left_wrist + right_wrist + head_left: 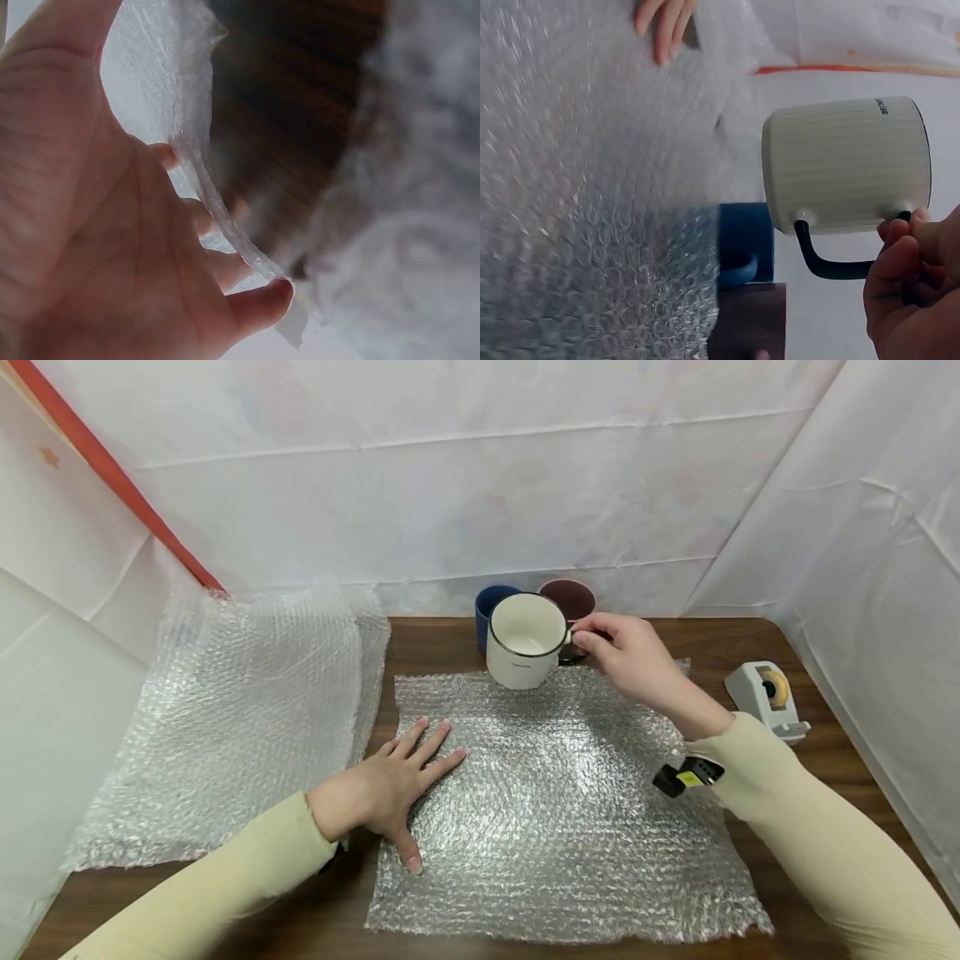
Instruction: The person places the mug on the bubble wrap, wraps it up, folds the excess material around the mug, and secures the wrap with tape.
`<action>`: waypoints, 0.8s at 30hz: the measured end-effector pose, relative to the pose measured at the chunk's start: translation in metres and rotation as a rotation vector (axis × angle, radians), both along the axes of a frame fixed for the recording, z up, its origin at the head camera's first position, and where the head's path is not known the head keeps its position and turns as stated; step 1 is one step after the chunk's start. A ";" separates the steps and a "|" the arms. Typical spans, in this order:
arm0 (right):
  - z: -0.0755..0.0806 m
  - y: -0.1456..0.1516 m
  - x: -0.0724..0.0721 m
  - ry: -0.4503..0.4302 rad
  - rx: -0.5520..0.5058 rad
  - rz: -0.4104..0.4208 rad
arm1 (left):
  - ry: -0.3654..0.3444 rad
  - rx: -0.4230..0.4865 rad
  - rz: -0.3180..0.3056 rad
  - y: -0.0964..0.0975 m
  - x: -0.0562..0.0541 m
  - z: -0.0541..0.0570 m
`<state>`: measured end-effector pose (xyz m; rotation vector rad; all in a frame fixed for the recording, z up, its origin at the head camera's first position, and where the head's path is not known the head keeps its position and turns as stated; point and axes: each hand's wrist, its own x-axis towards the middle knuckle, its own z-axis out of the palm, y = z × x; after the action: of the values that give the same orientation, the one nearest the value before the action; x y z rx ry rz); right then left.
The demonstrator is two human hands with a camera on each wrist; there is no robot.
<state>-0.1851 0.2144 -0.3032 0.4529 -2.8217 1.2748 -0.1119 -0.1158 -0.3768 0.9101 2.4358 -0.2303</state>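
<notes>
Clear bubble wrap, one big squarish sheet (570, 810), lies flat on the dark wood-grain counter (720, 643), and I've got the left hand (393, 789) spread out on its left edge, fingers fanned, nothing gripped as far as I can see. The left wrist view is pretty murky, but the palm and fingertips are right by an edge of wrap. My right hand (630, 660) is pinching the cream-white ribbed mug with a black rim (527, 643) by its black loop handle (825, 268).

So where's the mug? Up in the air over the far edge of the sheet, just in front of the blue mug (483, 620) and the dark red mug (577, 597) at the back.

I'd call this the carrying bit: mug lifted, not yet down on the wrap. My guess is the next move calls for bringing it in over the middle and setting it down base first, left hand pinning the sheet so it doesn't slide. The grip is all on one side, so I'd watch for tipping.

Orientation: mouth up, base toward the wrap, handle out to the right. The axis from base to rim runs close to upright; it's a squat body, so hardly longer one way than the other. Can't tell if there's a slight lean.
</notes>
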 end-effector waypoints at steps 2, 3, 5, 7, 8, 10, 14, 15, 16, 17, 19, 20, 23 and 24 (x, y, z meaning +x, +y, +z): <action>0.002 0.006 0.009 -0.031 -0.010 0.013 | 0.002 -0.005 0.010 0.000 -0.001 0.000; 0.002 0.009 0.014 -0.053 -0.014 0.022 | 0.003 -0.008 0.015 0.000 -0.002 0.001; -0.002 0.014 0.023 -0.093 -0.025 0.037 | 0.004 -0.016 0.023 0.000 -0.003 0.000; -0.010 0.018 0.032 -0.128 -0.032 0.054 | 0.003 -0.019 0.029 0.000 -0.003 0.000; -0.014 0.020 0.037 -0.144 -0.035 0.059 | 0.002 -0.021 0.030 0.000 -0.003 0.000; -0.025 0.024 0.045 -0.163 -0.039 0.073 | 0.002 -0.024 0.030 0.000 -0.004 -0.001; -0.045 0.028 0.059 -0.169 -0.046 0.089 | 0.007 -0.023 0.030 0.000 -0.006 -0.001; -0.050 0.029 0.062 -0.169 -0.048 0.093 | 0.007 -0.020 0.031 0.000 -0.006 -0.001; -0.054 0.030 0.064 -0.163 -0.048 0.099 | 0.007 -0.016 0.032 0.000 -0.007 0.000; -0.058 0.030 0.066 -0.160 -0.047 0.108 | 0.006 -0.011 0.032 -0.001 -0.007 0.000; -0.066 0.031 0.068 -0.161 -0.057 0.122 | 0.002 -0.001 0.038 -0.002 -0.007 0.000; -0.069 0.031 0.068 -0.166 -0.067 0.130 | 0.000 0.002 0.040 -0.002 -0.008 0.001; -0.076 0.031 0.068 -0.180 -0.096 0.148 | -0.012 0.012 0.046 -0.005 -0.008 0.001; -0.078 0.031 0.068 -0.179 -0.105 0.151 | -0.013 0.015 0.047 -0.006 -0.008 0.002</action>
<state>-0.1176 0.2458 -0.3807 0.5867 -2.8925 1.5574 -0.1200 -0.1216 -0.3749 0.8571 2.4469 -0.1892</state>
